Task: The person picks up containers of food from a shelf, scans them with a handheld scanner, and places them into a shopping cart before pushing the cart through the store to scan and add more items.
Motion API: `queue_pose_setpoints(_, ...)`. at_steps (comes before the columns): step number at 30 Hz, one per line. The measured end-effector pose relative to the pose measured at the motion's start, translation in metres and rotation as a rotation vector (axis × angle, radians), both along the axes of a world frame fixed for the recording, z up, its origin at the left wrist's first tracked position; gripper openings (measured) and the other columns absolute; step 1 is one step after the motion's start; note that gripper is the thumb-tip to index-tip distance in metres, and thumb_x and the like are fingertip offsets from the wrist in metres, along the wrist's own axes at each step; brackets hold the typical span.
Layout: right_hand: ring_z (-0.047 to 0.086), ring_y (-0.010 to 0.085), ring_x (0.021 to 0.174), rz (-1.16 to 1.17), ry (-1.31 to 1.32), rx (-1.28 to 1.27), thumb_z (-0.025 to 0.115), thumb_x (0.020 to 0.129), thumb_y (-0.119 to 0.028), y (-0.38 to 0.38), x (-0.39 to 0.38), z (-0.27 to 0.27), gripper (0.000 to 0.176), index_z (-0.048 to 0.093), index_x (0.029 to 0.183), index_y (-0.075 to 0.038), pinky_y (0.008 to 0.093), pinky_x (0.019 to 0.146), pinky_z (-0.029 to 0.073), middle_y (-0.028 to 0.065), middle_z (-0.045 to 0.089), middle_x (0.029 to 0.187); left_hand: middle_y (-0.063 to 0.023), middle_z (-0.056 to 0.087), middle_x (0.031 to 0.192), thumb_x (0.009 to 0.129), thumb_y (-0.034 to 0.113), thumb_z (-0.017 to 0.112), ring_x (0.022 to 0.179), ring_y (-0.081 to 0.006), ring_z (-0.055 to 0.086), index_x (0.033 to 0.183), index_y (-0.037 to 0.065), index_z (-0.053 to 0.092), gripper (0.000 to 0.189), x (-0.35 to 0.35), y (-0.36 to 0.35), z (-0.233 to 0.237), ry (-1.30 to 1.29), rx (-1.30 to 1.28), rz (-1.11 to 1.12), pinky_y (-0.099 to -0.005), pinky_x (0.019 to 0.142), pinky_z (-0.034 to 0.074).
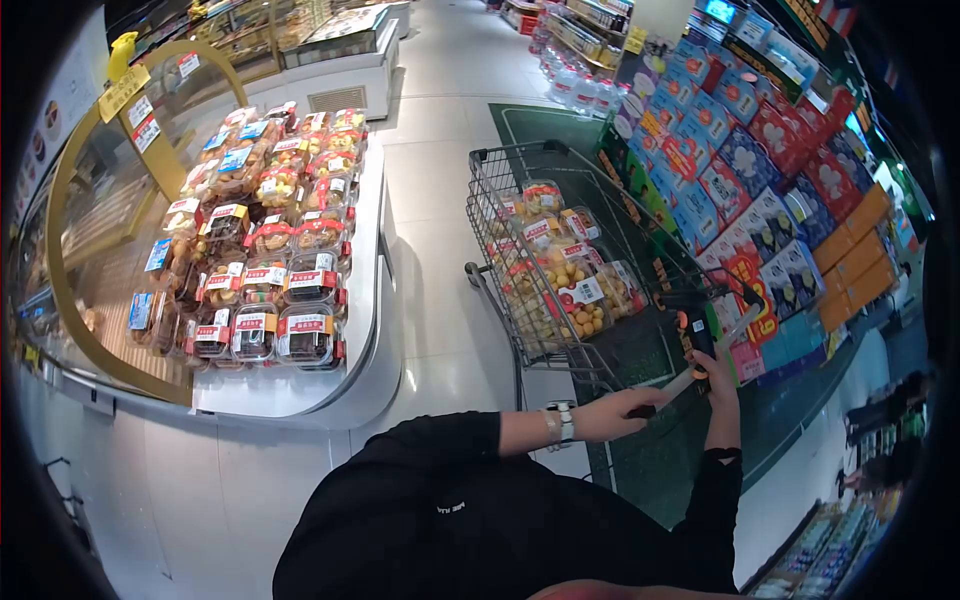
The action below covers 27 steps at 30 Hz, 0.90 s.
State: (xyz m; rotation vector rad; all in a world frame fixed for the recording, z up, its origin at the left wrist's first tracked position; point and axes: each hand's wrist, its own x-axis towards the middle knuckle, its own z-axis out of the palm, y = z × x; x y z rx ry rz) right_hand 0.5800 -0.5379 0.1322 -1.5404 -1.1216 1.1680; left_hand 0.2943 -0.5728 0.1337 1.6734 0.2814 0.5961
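A metal shopping cart (490,185) stands ahead of me, loaded with several clear plastic boxes of packaged baked goods (580,293) with red and white labels. Its pale push handle (680,384) runs slantwise at the near side, with a dark panel (697,330) at the middle. My left hand (622,413), a white watch on its wrist, is closed around the handle's near end by a dark end piece. Further along, my right hand (714,376) grips the handle beside the dark panel. Its fingers are partly hidden.
To the left, a white display counter (365,290) with a curved edge bears rows of boxed baked goods (265,275). Stacked colourful gift boxes (730,190) rise close on the cart's right. Bottled water packs (585,90) stand beyond. A tiled aisle (430,190) runs between counter and cart.
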Motion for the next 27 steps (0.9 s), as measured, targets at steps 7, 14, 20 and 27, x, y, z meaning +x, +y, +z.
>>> queue_pose_setpoints(7,0.056,0.0154,0.091,0.185,-0.108,-0.052,0.067,0.074,-0.017,0.120,0.091,0.010,0.060,0.044,0.128,-0.002,0.0288,0.082,0.041,0.0060,0.059,0.103,-0.0077,0.046,0.130,0.085,0.004,0.046,0.122,-0.0211,0.043,0.134,0.011,0.034,0.051,-0.083,0.059,-0.062,0.234,-0.162,0.536,-0.0371,0.100,0.035)
queue_pose_setpoints(14,0.056,0.0205,0.101,-0.035,0.247,-0.048,0.060,0.077,-0.007,0.200,0.086,0.037,0.055,0.041,0.128,0.001,0.0316,0.089,0.042,0.0098,0.055,0.112,-0.0165,0.046,0.127,0.080,0.007,0.053,0.117,-0.0302,0.045,0.131,0.005,0.035,0.054,-0.196,0.136,-0.071,0.493,0.125,0.828,-0.0370,0.099,0.035)
queue_pose_setpoints(20,0.055,0.0223,0.106,-0.135,0.237,0.079,0.057,0.076,-0.004,0.191,0.000,0.054,0.057,0.038,0.129,0.000,0.0312,0.091,0.040,0.0116,0.055,0.115,-0.0215,0.042,0.128,0.072,0.016,0.062,0.114,-0.0371,0.044,0.130,0.005,0.035,0.065,-0.262,0.333,-0.074,0.661,0.557,0.917,-0.0399,0.097,0.036)
queue_pose_setpoints(27,0.045,0.0349,0.118,-0.362,0.606,0.400,0.057,0.080,-0.006,0.234,-0.078,-0.033,0.055,0.032,0.128,0.002,0.0439,0.107,0.028,0.0277,0.049,0.119,-0.0188,0.027,0.141,0.068,0.029,0.067,0.129,-0.0379,0.028,0.139,0.018,0.027,0.082,-0.277,0.572,-0.098,1.322,0.749,0.755,-0.0538,0.103,0.024)
